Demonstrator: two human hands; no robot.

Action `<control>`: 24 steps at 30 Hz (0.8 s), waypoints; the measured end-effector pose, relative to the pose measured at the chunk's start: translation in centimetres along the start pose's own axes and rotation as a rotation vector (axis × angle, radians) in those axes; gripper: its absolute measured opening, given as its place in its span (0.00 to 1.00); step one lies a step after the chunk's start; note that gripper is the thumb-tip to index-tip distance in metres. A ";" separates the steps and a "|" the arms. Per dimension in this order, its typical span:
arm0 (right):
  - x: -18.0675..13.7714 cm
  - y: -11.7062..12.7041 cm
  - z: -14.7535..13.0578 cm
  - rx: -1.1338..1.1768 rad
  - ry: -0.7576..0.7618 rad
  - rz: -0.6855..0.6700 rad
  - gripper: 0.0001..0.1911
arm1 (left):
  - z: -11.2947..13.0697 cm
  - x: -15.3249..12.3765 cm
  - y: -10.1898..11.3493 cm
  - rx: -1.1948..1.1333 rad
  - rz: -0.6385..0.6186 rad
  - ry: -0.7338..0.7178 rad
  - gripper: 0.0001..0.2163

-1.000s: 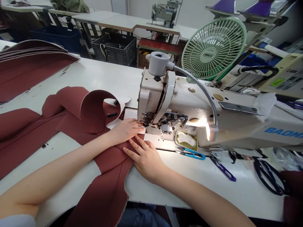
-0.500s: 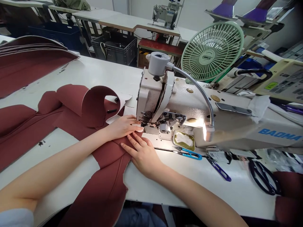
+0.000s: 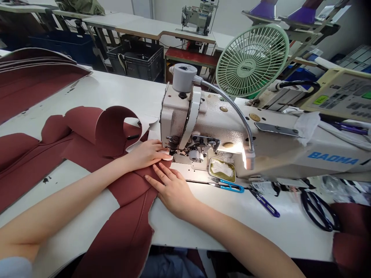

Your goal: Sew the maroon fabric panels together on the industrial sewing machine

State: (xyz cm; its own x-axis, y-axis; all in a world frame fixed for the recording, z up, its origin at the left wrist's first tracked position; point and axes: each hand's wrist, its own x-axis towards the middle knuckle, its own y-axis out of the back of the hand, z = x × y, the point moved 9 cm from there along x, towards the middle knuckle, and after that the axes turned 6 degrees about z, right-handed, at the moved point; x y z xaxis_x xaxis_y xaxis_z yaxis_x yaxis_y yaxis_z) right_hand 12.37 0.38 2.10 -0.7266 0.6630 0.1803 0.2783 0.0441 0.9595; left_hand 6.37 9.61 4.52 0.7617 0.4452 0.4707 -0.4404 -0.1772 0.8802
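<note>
Maroon fabric (image 3: pixel 124 227) diagonal toward sewing machine (image 3: pixel 176 116)

The sewing machine (image 3: pixel 210 125) is off-white, with bright blue lettering (image 3: pixel 333 158). Left of it, the fabric (image 3: pixel 130 191) is plain maroon, its curled underside white. Behind the machine, the fan (image 3: pixel 246 68) is pale green. In front of the machine, the tabletop (image 3: pixel 179 231) is white, the small tray (image 3: pixel 225 178) olive-gold, one pair of snips (image 3: pixel 233 187) sky blue, the second pair (image 3: pixel 267 205) purple, and the scissors' handles (image 3: pixel 319 208) near-black.
</note>
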 end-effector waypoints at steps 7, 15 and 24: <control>-1.1 0.1 -1.3 -0.192 -0.003 0.006 0.25 | -0.4 0.9 0.9 -0.021 -0.035 -0.060 0.11; -1.1 -0.1 -0.9 -0.206 0.038 0.026 0.26 | 1.1 0.8 0.1 0.078 -0.002 -0.125 0.09; -0.9 0.3 0.2 -0.183 0.014 0.044 0.25 | 3.0 1.2 0.3 0.228 0.063 -0.115 0.10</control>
State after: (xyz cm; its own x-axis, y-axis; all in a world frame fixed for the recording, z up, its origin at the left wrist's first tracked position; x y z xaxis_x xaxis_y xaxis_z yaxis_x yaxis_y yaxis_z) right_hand 13.23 -0.01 2.19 -0.7253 0.6507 0.2248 0.1919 -0.1225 0.9737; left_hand 8.59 7.50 5.53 0.7907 0.3270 0.5176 -0.3802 -0.4003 0.8338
